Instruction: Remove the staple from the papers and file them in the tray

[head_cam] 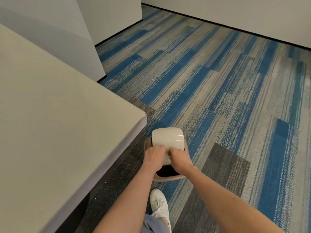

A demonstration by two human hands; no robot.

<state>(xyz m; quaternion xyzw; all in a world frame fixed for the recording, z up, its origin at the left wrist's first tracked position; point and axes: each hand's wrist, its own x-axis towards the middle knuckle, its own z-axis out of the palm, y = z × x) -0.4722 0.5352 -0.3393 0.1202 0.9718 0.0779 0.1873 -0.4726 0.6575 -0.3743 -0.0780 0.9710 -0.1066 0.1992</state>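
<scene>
At far left we see the table (55,115), its pale top bare in view. Right of its corner, a small bin (165,177) stands on the striped carpet (235,98). Our left hand (154,156) and right hand (180,157) both press fingers-down on its cream swing lid (167,138), tilting it over the dark opening. We cannot tell whether either hand holds anything. No papers, staple or tray are in view. A white shoe (159,206) stands below the bin.
</scene>
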